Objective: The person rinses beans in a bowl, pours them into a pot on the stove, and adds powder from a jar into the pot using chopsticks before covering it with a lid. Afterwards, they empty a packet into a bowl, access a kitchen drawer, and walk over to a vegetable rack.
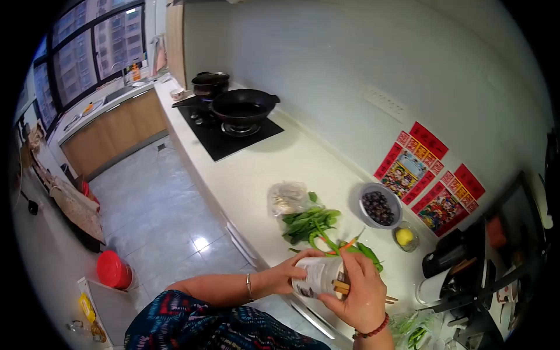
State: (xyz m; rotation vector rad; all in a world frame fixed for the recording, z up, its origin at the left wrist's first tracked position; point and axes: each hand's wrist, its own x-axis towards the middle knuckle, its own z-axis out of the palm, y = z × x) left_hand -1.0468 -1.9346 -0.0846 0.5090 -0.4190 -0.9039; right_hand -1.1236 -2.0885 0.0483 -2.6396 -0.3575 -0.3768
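Note:
Above the front edge of the counter, my left hand (296,271) is wrapped round the base of a white labelled jar (315,276). My right hand (361,286) grips the jar's other end, with short wooden sticks (341,286) showing between its fingers. Whether these sticks are inside the jar I cannot tell. Just beyond the hands lie green leafy vegetables (309,226), green and red peppers (367,255) and a clear plastic bag (287,199) with pale contents.
A bowl of dark round fruit (378,207) stands near the wall beside a glass dish with a yellow fruit (404,236). Farther back, a black wok (244,107) and a lidded pot (210,86) sit on the stove. A bagged green vegetable (417,332) lies at lower right.

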